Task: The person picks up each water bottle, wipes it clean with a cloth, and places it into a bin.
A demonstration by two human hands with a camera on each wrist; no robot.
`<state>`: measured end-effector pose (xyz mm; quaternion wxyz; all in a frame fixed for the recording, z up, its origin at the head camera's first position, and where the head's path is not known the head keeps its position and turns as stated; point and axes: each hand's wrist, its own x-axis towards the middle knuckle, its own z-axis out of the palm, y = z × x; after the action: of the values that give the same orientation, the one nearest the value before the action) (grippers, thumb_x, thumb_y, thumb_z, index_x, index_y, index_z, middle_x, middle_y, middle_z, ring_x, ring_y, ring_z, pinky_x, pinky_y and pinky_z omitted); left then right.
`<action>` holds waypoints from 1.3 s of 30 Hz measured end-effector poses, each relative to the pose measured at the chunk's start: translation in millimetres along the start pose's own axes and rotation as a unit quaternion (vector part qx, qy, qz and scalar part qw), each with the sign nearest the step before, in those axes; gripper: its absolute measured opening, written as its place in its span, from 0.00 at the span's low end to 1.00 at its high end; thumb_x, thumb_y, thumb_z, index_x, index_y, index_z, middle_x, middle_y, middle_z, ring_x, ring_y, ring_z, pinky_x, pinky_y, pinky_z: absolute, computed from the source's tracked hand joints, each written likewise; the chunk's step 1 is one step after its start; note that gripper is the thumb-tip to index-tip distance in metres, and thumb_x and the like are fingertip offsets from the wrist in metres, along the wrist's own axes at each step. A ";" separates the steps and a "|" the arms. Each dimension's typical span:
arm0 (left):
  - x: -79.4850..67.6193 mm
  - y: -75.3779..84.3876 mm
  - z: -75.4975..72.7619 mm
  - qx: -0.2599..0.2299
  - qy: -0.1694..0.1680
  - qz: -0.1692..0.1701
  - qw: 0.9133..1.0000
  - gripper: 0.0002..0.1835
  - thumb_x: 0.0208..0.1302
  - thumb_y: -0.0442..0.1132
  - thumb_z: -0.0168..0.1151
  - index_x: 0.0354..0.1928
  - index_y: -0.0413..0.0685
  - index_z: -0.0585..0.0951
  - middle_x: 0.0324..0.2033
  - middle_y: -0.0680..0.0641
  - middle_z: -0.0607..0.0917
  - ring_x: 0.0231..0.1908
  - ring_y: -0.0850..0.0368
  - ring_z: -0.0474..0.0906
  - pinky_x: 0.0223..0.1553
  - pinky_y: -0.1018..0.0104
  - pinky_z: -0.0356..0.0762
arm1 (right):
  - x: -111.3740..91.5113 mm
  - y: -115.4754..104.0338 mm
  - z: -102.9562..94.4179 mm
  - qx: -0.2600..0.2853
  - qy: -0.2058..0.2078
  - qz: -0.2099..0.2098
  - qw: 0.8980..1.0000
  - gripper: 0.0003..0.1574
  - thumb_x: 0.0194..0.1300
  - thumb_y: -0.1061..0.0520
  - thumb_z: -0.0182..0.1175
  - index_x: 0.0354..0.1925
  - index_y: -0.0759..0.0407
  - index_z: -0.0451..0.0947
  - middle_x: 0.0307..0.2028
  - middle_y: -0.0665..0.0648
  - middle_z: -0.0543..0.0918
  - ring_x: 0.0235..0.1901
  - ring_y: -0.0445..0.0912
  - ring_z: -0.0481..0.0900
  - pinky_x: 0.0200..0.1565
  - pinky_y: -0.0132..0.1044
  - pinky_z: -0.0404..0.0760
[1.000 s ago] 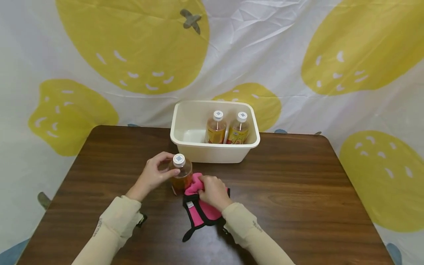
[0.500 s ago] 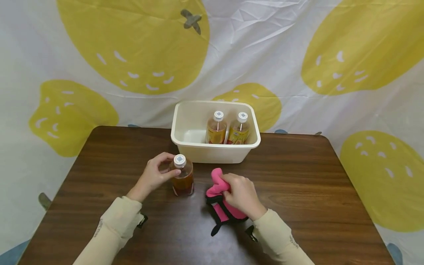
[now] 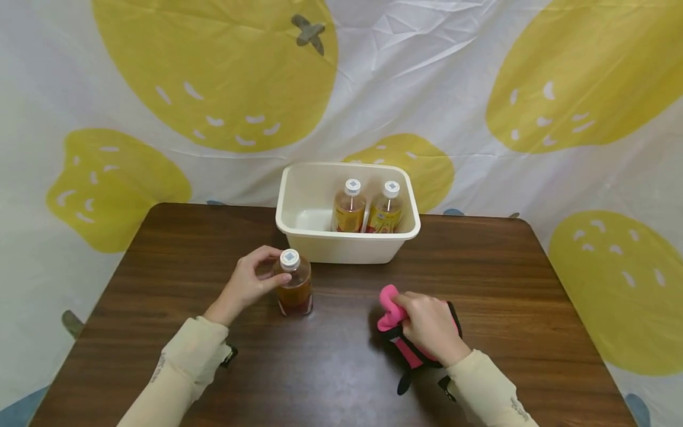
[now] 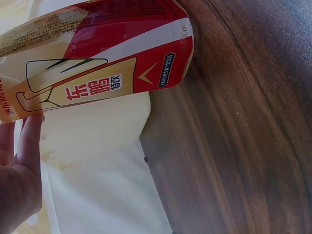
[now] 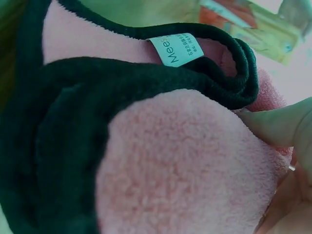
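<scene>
A bottle of amber drink [image 3: 296, 295] with a white cap stands upright on the table. My left hand [image 3: 249, 280] holds it near the shoulder, thumb at the front. Its red and yellow label [image 4: 109, 66] faces the left wrist camera. To the right, my right hand [image 3: 431, 325] pinches a bunched pink cloth with black edging [image 3: 391, 308], a black loop hanging from it. In the right wrist view, the thumb [image 5: 278, 122] presses on the fluffy cloth, which carries a small white tag [image 5: 176, 49]. The hand hides part of the cloth.
Behind the hands, a cream plastic tub [image 3: 347, 249] stands at the table's far edge. Two similar capped bottles, one on the left [image 3: 349, 210] and one on the right [image 3: 385, 212], stand in its right half. A lemon-print curtain hangs behind the brown wooden table [image 3: 507, 296].
My right hand has carried the pink cloth away from the bottle, rightward and slightly nearer to me. The left hand and its bottle have stayed almost still.
</scene>
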<state>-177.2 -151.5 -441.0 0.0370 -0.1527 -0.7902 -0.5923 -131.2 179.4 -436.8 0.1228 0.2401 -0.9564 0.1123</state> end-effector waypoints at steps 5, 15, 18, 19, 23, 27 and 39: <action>0.3 -1.4 0.6 0.000 -0.001 0.000 1.000 0.17 0.46 0.24 0.67 0.41 0.30 0.76 0.40 0.34 0.78 0.42 0.44 0.75 0.43 0.50 0.76 | -5.3 15.2 14.3 0.001 -0.021 0.022 1.000 0.18 0.33 0.72 0.55 0.23 0.51 0.76 0.16 0.44 0.67 0.16 0.41 0.67 0.16 0.34 0.64; 0.3 1.2 -0.1 0.007 0.002 0.012 1.000 0.17 0.47 0.28 0.68 0.40 0.33 0.76 0.39 0.37 0.79 0.42 0.49 0.75 0.42 0.53 0.77 | -9.3 27.4 43.1 -0.018 -0.059 0.036 0.997 0.15 0.34 0.69 0.56 0.15 0.50 0.65 0.10 0.45 0.60 0.13 0.42 0.58 0.13 0.35 0.56; 0.2 1.8 -0.6 0.009 0.003 0.013 1.000 0.17 0.47 0.27 0.68 0.41 0.33 0.76 0.39 0.37 0.79 0.42 0.49 0.75 0.42 0.52 0.77 | -9.2 26.0 43.7 -0.026 -0.052 0.034 0.998 0.15 0.35 0.69 0.57 0.17 0.51 0.67 0.09 0.46 0.62 0.12 0.42 0.60 0.12 0.36 0.57; 0.1 2.0 -0.6 0.010 0.003 0.011 1.000 0.17 0.47 0.27 0.68 0.41 0.33 0.76 0.39 0.37 0.79 0.42 0.49 0.75 0.42 0.52 0.76 | -9.3 25.6 43.6 -0.029 -0.053 0.034 0.998 0.14 0.35 0.69 0.58 0.17 0.51 0.67 0.09 0.47 0.63 0.12 0.43 0.61 0.12 0.36 0.58; -0.5 6.1 -0.2 0.010 -0.001 0.003 1.000 0.17 0.47 0.26 0.67 0.41 0.31 0.76 0.40 0.35 0.78 0.42 0.45 0.75 0.42 0.49 0.76 | -10.8 25.0 42.7 -0.027 -0.075 0.048 0.996 0.13 0.38 0.67 0.63 0.23 0.52 0.73 0.12 0.51 0.71 0.13 0.46 0.68 0.13 0.38 0.63; -3.1 24.8 0.0 0.017 -0.003 -0.002 1.000 0.16 0.47 0.23 0.65 0.40 0.28 0.75 0.39 0.31 0.77 0.43 0.39 0.75 0.42 0.45 0.74 | -11.5 26.2 42.8 -0.010 -0.115 0.079 0.990 0.16 0.42 0.60 0.69 0.35 0.54 0.78 0.20 0.55 0.79 0.19 0.50 0.75 0.19 0.43 0.72; -3.5 25.5 0.3 0.019 -0.002 0.007 1.000 0.16 0.46 0.23 0.66 0.39 0.28 0.75 0.38 0.33 0.78 0.40 0.50 0.74 0.41 0.47 0.75 | -11.5 35.5 33.6 0.075 -0.233 0.133 0.960 0.45 0.41 0.53 0.73 0.58 0.62 0.69 0.56 0.64 0.73 0.53 0.58 0.72 0.51 0.52 0.72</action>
<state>-166.5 -145.5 -418.4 0.0422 -0.1587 -0.8006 -0.5763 -144.7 205.7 -477.5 -0.1378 0.1383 -0.9707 0.1404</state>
